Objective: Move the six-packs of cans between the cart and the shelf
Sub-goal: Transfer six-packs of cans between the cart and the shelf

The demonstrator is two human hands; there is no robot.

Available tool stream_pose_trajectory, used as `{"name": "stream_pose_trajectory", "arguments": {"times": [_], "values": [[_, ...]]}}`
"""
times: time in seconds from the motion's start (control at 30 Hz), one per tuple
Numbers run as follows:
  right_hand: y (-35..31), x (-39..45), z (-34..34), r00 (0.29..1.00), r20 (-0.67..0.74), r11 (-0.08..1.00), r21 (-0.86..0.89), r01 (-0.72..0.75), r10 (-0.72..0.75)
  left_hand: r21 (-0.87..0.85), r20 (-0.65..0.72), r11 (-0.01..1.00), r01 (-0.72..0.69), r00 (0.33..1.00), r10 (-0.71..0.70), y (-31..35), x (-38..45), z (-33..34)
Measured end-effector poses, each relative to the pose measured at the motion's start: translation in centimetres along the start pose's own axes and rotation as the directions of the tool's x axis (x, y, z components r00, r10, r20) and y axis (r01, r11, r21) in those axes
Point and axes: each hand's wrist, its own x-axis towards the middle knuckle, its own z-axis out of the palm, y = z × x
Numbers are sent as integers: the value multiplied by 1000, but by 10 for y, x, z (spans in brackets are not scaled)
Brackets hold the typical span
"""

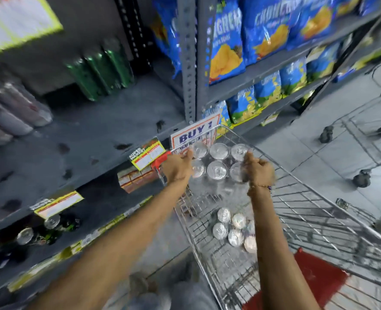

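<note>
Both hands hold one six-pack [218, 163] up over the far end of the cart [297, 211], close to the front edge of the shelf [84, 139]. The left hand [178, 167] is pressed flat against the pack's left side; the right hand [259, 170] has its fingers curled over the cans at the right side. Whether the fingertips hook the wrap I cannot tell.

The pack is probably heavy for its size: six full metal cans, stiff one by one but held together only by a thin clear wrap. That film looks slick and could stretch or tear, so squeezing from two opposite sides, or supporting from below, seems safer than lifting by the wrap. Dropped cans would dent.

A second pack [234, 229] lies on the cart floor near its left wall. Green cans [100, 68] stand at the back of the shelf, leaving bare space in front.
</note>
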Motion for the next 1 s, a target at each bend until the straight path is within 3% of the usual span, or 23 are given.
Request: {"name": "stream_pose_trajectory", "arguments": {"times": [0.27, 0.5, 0.67, 0.8, 1.0], "values": [[-132, -83, -32, 941, 27, 942, 26, 336, -336, -152, -103, 982, -109, 990, 94, 24, -2, -139], [-197, -180, 39, 811, 239, 845, 93, 527, -533, -172, -307, 978, -120, 950, 62, -27, 10, -277], [-216, -251, 119, 720, 393, 815, 173, 553, -572, -138, -445, 990, -17, 894, -47, -90, 15, -358], [-229, -297, 178, 651, 513, 814, 197, 546, -560, -44, -546, 999, 14, 837, -36, -133, 21, -402], [-251, -335, 238, 555, 627, 799, 195, 569, -547, -27, -588, 994, 104, 802, -100, -172, 34, -437]]}}
